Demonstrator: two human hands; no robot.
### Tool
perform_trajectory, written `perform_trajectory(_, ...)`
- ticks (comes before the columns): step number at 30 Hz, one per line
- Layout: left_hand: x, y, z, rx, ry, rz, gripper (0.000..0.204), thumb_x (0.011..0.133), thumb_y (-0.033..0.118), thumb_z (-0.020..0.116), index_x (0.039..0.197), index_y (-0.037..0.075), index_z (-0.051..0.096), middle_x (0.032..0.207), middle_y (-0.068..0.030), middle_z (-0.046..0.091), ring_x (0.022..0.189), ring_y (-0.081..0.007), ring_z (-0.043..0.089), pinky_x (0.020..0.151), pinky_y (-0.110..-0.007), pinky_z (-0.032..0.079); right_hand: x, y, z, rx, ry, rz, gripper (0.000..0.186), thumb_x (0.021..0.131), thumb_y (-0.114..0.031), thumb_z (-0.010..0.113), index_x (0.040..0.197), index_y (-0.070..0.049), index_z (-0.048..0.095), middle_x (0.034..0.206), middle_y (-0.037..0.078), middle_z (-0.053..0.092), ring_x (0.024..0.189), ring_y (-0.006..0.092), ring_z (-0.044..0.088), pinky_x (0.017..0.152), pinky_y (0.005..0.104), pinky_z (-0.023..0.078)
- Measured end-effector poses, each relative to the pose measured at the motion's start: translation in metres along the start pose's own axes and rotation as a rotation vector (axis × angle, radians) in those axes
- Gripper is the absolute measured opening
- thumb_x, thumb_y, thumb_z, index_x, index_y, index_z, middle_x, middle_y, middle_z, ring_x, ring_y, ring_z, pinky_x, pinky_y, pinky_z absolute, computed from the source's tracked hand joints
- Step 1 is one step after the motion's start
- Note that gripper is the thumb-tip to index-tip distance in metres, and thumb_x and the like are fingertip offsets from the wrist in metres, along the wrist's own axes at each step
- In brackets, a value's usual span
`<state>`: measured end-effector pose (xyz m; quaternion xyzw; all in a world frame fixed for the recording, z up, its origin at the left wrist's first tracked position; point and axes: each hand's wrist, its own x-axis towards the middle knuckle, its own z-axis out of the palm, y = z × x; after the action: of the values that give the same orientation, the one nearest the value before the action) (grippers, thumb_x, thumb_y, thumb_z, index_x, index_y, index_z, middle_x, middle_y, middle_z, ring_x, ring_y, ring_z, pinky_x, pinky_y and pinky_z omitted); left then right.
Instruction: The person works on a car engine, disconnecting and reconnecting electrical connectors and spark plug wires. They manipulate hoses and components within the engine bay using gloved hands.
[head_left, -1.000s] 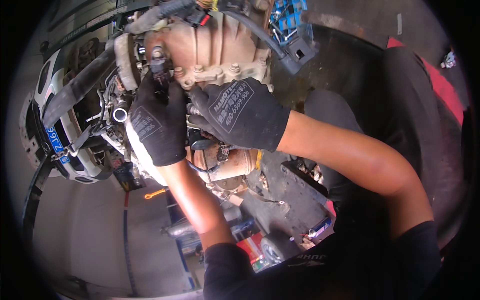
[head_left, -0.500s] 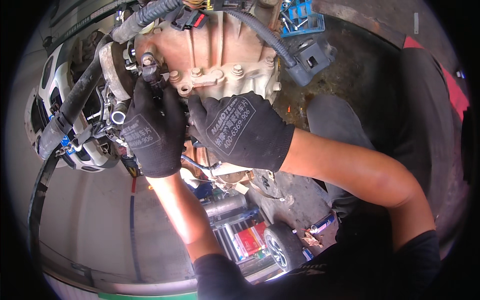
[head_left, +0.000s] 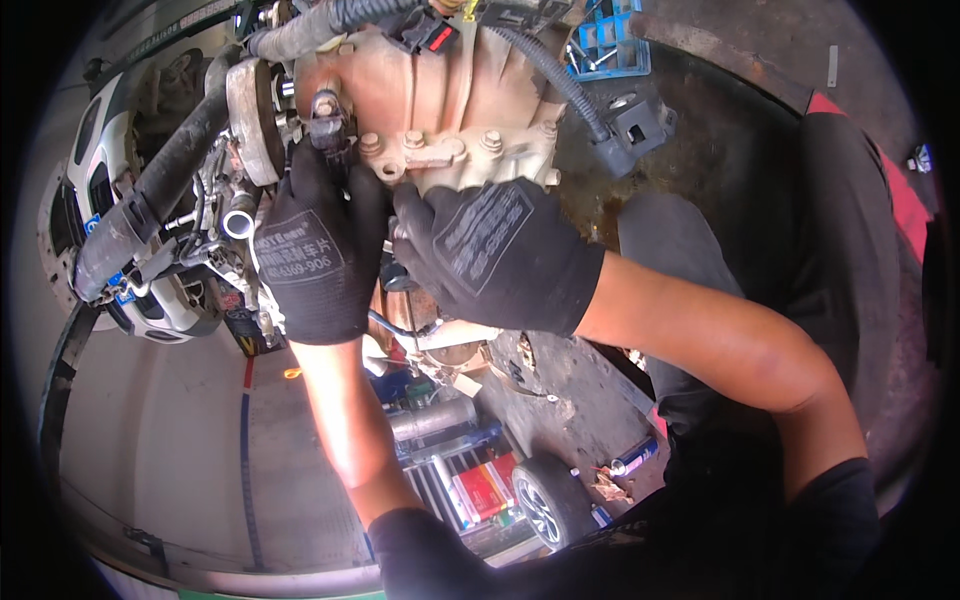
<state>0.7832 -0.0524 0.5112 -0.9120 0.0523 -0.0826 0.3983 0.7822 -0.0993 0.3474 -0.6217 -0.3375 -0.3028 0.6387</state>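
Note:
Both my hands wear black work gloves with pale print. My left hand (head_left: pixel 318 255) reaches up to a black connector-like part (head_left: pixel 328 132) on the casing, its finger and thumb closed about the lower end. A bolt (head_left: pixel 325 102) sits just above that part. Close beside it, my right hand (head_left: pixel 495 255) is curled below the flange of a large, dusty metal gearbox-like casing (head_left: pixel 430 85). Its fingertips are pressed together, and what they hold, if anything, is hidden. Several bolts line the flange above my hands.
A thick black hose (head_left: pixel 165 185) runs down the left, near an open metal pipe end (head_left: pixel 238 224). A black plug (head_left: pixel 635 130) hangs on a corrugated conduit at right. Beyond are a blue tray (head_left: pixel 612 40), a white car (head_left: pixel 110 130) and a wheel (head_left: pixel 550 500).
The view has shifted a little, so the casing sits slightly further right. My right hand has turned slightly with its fingers still curled; my left hand stays at the black connector.

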Motion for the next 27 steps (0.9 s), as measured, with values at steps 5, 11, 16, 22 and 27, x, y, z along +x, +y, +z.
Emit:
perform_trajectory(5, -0.007, -0.009, 0.005, 0.028, 0.011, -0.023, 0.017, 0.091, 0.018, 0.068, 0.102, 0.004, 0.066, 0.08, -0.0174, 0.07, 0.072, -0.0329, 0.071, 0.064, -0.041, 0.053, 0.018, 0.027, 0.014, 0.453, 0.364, 0.18, 0.017, 0.089, -0.021, 0.061, 0.087, -0.004, 0.063, 0.074, 0.015, 0.063, 0.064, 0.0333, 0.063, 0.059, 0.045, 0.05)
perform_trajectory(11, -0.009, 0.0, 0.004, -0.077, 0.033, -0.135, 0.022, 0.09, 0.023, 0.068, 0.102, 0.005, 0.065, 0.083, -0.0191, 0.071, 0.076, -0.0367, 0.071, 0.067, -0.044, 0.054, 0.04, 0.054, 0.017, 0.455, 0.264, 0.058, 0.018, 0.089, -0.017, 0.06, 0.09, -0.003, 0.07, 0.08, 0.019, 0.067, 0.071, 0.0374, 0.066, 0.069, 0.046, 0.053)
perform_trajectory(16, -0.008, -0.004, 0.002, -0.048, 0.051, -0.095, 0.025, 0.09, 0.025, 0.068, 0.104, 0.004, 0.067, 0.083, -0.0196, 0.071, 0.078, -0.0375, 0.072, 0.069, -0.044, 0.055, 0.045, 0.046, 0.021, 0.424, 0.26, 0.064, 0.021, 0.09, -0.018, 0.06, 0.098, -0.003, 0.073, 0.084, 0.018, 0.069, 0.076, 0.0361, 0.067, 0.074, 0.0456, 0.053)
perform_trajectory(22, -0.008, 0.002, -0.004, -0.05, 0.044, -0.159, 0.023, 0.091, 0.023, 0.066, 0.104, 0.005, 0.068, 0.083, -0.0185, 0.072, 0.077, -0.036, 0.072, 0.069, -0.043, 0.055, 0.051, 0.054, 0.02, 0.468, 0.224, -0.007, 0.025, 0.089, -0.015, 0.06, 0.109, -0.005, 0.07, 0.095, 0.016, 0.065, 0.088, 0.0328, 0.066, 0.077, 0.0436, 0.053)
perform_trajectory(27, 0.015, 0.005, 0.011, -0.135, 0.146, -0.012, 0.018, 0.093, 0.022, 0.065, 0.104, 0.007, 0.068, 0.085, -0.018, 0.071, 0.078, -0.038, 0.07, 0.068, -0.046, 0.053, 0.052, 0.075, 0.02, 0.332, 0.301, -0.04, 0.034, 0.087, -0.012, 0.06, 0.12, -0.009, 0.065, 0.1, 0.013, 0.063, 0.091, 0.0322, 0.066, 0.077, 0.044, 0.053)
